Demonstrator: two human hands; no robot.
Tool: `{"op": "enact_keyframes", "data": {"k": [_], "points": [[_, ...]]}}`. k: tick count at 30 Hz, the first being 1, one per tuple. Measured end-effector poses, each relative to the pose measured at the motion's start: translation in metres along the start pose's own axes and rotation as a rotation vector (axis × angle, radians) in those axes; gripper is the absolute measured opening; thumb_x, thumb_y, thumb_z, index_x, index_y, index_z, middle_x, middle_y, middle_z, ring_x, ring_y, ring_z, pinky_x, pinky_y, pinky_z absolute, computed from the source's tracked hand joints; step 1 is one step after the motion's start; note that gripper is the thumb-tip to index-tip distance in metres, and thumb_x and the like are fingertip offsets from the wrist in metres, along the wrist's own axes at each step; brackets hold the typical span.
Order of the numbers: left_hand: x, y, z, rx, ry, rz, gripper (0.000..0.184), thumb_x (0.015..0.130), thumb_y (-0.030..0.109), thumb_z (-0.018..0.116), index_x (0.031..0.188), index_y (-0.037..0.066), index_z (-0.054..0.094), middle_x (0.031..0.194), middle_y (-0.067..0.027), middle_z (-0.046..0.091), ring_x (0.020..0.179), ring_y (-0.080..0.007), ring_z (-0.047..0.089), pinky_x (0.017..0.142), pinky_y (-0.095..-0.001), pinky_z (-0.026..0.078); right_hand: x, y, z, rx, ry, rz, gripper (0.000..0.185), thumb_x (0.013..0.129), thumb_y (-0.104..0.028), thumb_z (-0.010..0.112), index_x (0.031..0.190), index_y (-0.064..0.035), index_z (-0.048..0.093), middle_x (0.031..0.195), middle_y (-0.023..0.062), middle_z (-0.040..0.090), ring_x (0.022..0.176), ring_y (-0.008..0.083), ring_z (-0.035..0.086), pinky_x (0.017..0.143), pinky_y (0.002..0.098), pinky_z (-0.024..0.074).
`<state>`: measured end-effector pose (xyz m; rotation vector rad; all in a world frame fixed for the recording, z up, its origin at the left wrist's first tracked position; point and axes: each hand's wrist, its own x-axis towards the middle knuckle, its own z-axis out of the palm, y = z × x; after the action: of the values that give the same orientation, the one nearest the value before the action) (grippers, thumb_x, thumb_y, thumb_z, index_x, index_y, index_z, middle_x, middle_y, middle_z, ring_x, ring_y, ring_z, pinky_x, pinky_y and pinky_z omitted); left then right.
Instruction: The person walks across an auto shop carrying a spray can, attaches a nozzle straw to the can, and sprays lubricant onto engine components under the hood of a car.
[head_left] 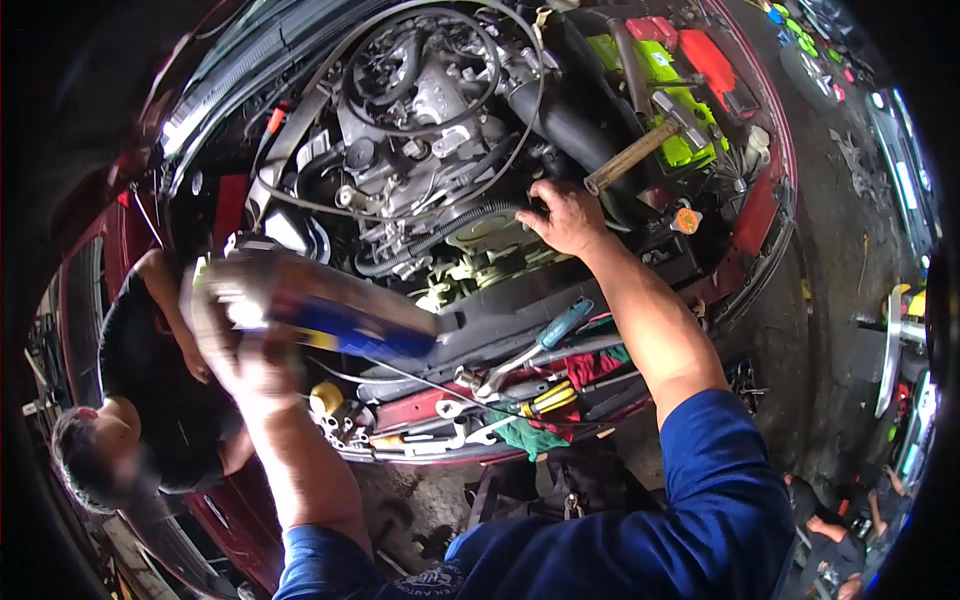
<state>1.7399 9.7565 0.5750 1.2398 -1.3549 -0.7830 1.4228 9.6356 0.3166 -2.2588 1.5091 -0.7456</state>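
My left hand (245,350) is wrapped round an aerosol can (360,315) with a blue label. Both are smeared by motion, and the can lies tilted nearly sideways over the front left of the engine bay. My right hand (570,220) reaches in at the front of the engine (430,110), its fingers curled at the end of a black corrugated tube (450,228). The fingertips are partly hidden there. A hammer (640,150) with a wooden handle lies just beyond that hand. An orange-topped cap (686,220) is to its right.
Wrenches, a blue-handled tool (565,325), yellow-handled pliers (548,400) and rags (530,430) lie along the car's front edge. A thin hose (540,90) loops over the engine. Another person (165,370) leans in at the left; more people (830,540) are at lower right.
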Motion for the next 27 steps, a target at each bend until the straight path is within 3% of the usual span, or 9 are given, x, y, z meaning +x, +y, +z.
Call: {"op": "enact_keyframes", "data": {"k": [2,5,6,8,10,14,17,22,27], "points": [[-0.014,0.003,-0.01,-0.156,-0.105,-0.118,0.059,0.082,0.024,0.072,0.132,0.003,0.048,0.114,-0.0157,0.063,0.099,-0.0261,0.065,0.092,-0.0387,0.053,0.001,-0.002,0.0,-0.016,-0.061,0.103,0.046,0.085,-0.052,0.069,0.11,-0.0145,0.06,0.103,0.0112,0.07,0.096,0.0337,0.067,0.081,0.0475,0.0532],[-0.049,-0.034,0.011,0.009,-0.166,0.11,0.074,0.078,0.004,0.073,0.143,0.003,0.039,0.131,-0.0122,0.055,0.114,-0.0207,0.056,0.101,-0.0361,0.045,0.002,-0.01,-0.008,0.018,-0.093,0.092,0.047,0.086,-0.049,0.07,0.113,-0.0121,0.059,0.11,0.0146,0.069,0.101,0.0375,0.066,0.087,0.047,0.0523],[-0.061,-0.029,0.019,-0.053,0.071,0.023,0.072,0.076,0.006,0.075,0.14,0.003,0.042,0.127,-0.0112,0.057,0.114,-0.0218,0.056,0.097,-0.038,0.048,0.002,-0.012,-0.011,0.024,-0.16,0.149,0.048,0.086,-0.048,0.071,0.115,-0.0113,0.059,0.113,0.0156,0.068,0.105,0.0383,0.065,0.089,0.047,0.0516],[-0.076,-0.055,0.024,0.019,-0.046,0.127,0.072,0.072,0.006,0.079,0.136,0.004,0.046,0.125,-0.0132,0.059,0.113,-0.0275,0.058,0.094,-0.0394,0.051,0.002,-0.047,-0.048,-0.02,-0.327,0.249,0.054,0.087,-0.043,0.07,0.126,-0.009,0.055,0.126,0.0195,0.063,0.116,0.0382,0.06,0.097,0.0448,0.049],[-0.084,-0.029,0.043,0.478,-0.109,0.301,0.07,0.069,0.008,0.082,0.131,0.005,0.049,0.119,-0.0173,0.061,0.111,-0.0364,0.059,0.092,-0.043,0.053,-0.018,-0.088,-0.083,0.143,-0.301,0.081,0.064,0.085,-0.03,0.074,0.139,-0.0085,0.047,0.135,0.0216,0.056,0.126,0.0367,0.054,0.104,0.043,0.0453],[-0.114,-0.032,0.077,0.366,0.019,0.119,0.072,0.066,0.016,0.087,0.129,0.008,0.053,0.12,-0.0221,0.057,0.11,-0.042,0.059,0.088,-0.0468,0.055,-0.069,-0.18,-0.143,0.346,-0.354,-0.339,0.097,0.068,-0.01,0.083,0.151,-0.0098,0.033,0.148,0.0188,0.043,0.132,0.0387,0.048,0.108,0.0452,0.0436],[-0.126,-0.01,0.095,0.305,-0.022,-0.098,0.073,0.069,0.017,0.086,0.135,0.008,0.054,0.127,-0.0292,0.049,0.11,-0.0466,0.059,0.088,-0.0471,0.056,-0.096,-0.192,-0.12,0.355,-0.231,-0.485,0.113,0.067,-0.012,0.085,0.157,-0.0186,0.017,0.152,0.0233,0.034,0.131,0.0444,0.047,0.104,0.048,0.0475],[-0.145,-0.016,0.109,0.203,-0.031,-0.067,0.074,0.075,0.016,0.081,0.14,0.004,0.048,0.125,-0.0324,0.051,0.108,-0.0469,0.058,0.084,-0.0485,0.057,-0.112,-0.188,-0.11,0.359,-0.128,-0.573,0.098,0.077,-0.01,0.079,0.156,-0.0148,0.021,0.146,0.024,0.042,0.126,0.0416,0.051,0.1,0.0482,0.0485],[-0.169,-0.022,0.12,0.14,-0.022,-0.114,0.079,0.08,0.013,0.072,0.151,0.011,0.036,0.127,-0.039,0.042,0.113,-0.0534,0.051,0.097,-0.0539,0.046,-0.128,-0.201,-0.107,0.316,-0.102,-0.514,0.086,0.082,-0.01,0.075,0.154,-0.0098,0.027,0.144,0.0235,0.044,0.124,0.041,0.052,0.102,0.0488,0.046]]}}
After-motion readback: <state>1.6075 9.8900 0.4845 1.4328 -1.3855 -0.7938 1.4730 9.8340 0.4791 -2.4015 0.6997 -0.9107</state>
